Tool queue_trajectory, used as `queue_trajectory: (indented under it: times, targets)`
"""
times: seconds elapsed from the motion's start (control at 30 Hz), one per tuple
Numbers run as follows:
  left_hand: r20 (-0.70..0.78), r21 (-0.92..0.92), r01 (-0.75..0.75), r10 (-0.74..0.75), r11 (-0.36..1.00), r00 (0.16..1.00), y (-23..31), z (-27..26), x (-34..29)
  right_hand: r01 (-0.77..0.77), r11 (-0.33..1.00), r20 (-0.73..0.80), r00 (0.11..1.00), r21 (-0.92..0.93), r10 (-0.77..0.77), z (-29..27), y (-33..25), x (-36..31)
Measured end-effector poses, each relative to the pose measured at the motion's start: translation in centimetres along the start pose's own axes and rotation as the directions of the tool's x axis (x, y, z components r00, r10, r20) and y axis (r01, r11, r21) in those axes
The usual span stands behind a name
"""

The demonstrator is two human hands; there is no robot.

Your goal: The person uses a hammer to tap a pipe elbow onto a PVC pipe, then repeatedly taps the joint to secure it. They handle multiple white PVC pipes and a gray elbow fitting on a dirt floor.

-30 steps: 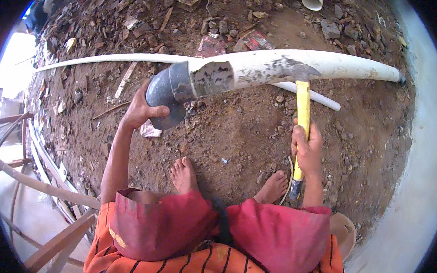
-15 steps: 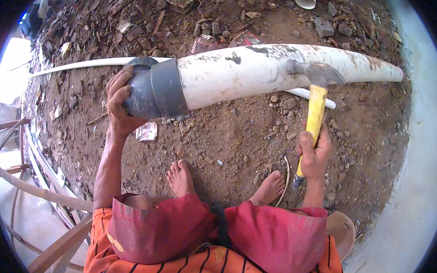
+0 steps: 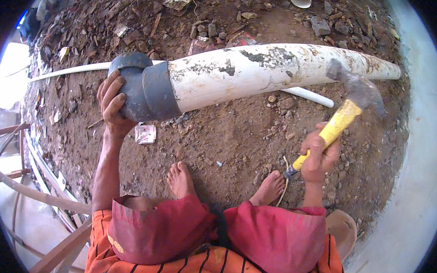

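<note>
Left hand (image 3: 112, 101) cupped over the outer end of a dark grey plastic pipe elbow (image 3: 141, 87), fingers curled and pressed against its rounded face, elbow seated on the end of a thick white plastic pipe with flaking dark patches (image 3: 276, 65), held above reddish-brown rubble-strewn dirt (image 3: 228, 132). Right hand (image 3: 320, 155) wrapped tight around the yellow handle of a steel-headed hammer (image 3: 346, 111), fingers closed on the grip, blurred head raised just beside the thick pipe's right stretch. Thin white plastic pipe (image 3: 307, 95) on the dirt beneath; two bare feet (image 3: 181, 179) planted below.
</note>
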State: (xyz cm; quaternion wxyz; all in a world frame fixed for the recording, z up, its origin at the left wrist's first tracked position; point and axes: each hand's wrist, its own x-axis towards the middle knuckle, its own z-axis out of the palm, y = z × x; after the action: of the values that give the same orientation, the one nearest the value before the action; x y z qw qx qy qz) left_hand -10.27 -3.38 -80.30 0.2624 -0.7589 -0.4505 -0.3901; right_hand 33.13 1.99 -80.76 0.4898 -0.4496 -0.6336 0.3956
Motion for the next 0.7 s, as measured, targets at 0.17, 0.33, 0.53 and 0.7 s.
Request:
queue_trajectory:
  times: [0.17,0.33,0.53,0.7]
  targets:
    - [0.070,0.042,0.051,-0.054,0.998,0.996,-0.2,0.2,-0.6,-0.133,0.900,0.052,0.984,-0.415,0.170,-1.2,-1.9,-0.5]
    - [0.120,-0.025,0.151,-0.147,0.988,0.982,0.8,-0.4,-0.3,-0.322,0.658,0.189,0.791,-0.680,0.582,-3.2,-0.5,-2.5]
    - [0.159,-0.035,0.156,-0.149,0.987,0.976,2.2,-1.5,0.5,-0.352,0.709,0.163,0.820,-0.611,0.548,-7.0,9.3,-2.7]
    - [0.142,0.015,0.034,-0.036,0.999,0.989,4.3,-4.4,0.0,-0.396,0.392,0.131,0.823,0.830,0.553,-5.9,9.0,8.0]
